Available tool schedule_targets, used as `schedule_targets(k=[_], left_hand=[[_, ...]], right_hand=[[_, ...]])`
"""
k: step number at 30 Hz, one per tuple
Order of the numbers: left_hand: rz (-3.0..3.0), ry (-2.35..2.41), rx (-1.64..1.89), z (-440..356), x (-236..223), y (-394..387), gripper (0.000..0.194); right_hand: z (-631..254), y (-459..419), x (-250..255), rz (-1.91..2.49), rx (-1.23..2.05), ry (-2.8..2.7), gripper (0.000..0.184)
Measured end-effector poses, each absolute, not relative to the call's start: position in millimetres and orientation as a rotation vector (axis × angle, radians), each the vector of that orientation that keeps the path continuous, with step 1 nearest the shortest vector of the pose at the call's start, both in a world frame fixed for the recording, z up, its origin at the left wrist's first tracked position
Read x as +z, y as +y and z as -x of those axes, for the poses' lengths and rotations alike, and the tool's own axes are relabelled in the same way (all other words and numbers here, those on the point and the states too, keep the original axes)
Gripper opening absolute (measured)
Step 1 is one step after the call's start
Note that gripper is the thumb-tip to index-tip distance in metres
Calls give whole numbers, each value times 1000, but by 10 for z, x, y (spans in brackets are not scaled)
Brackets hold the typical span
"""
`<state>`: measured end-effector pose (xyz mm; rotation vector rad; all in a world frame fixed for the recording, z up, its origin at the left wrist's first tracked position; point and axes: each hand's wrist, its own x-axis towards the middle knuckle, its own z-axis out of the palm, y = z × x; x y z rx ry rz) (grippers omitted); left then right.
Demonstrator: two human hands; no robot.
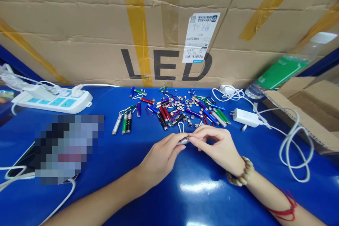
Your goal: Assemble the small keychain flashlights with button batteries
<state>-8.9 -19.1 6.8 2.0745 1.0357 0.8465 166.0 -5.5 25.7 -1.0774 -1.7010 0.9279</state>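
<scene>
We see the left hand (161, 153) clamped on a silver tube (183, 141), the right hand's (218, 144) thumb and finger pinched at its end, hands meeting above the blue table (148, 201). Beyond them: a pile of coloured tubes (164, 113), clips (180, 127) and small round batteries (180, 104), before a cardboard box (92, 35).

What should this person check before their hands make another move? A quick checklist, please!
1. Left hand has a grip on the small silver tube: ok.
2. Right hand has its fingertips at the tube's end: ok.
3. Tube's end properly seated: cannot tell, fingers cover it.
4. Loose silver discs sorted apart from the coloured tubes: not ok, they lie mixed.
5. White charger clear of both hands: ok.
6. Bead bracelet clear of the pieces: ok.
</scene>
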Motion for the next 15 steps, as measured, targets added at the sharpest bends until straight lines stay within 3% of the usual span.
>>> schedule_targets(k=[6, 15], left_hand=[[-2114, 989, 809, 92, 90, -214, 32], [-2150, 1048, 863, 107, 65, -202, 27]], right_hand=[[-1674, -66, 236, 1104, 1079, -1628, 16], [-1695, -54, 262, 1049, 858, -1797, 10]])
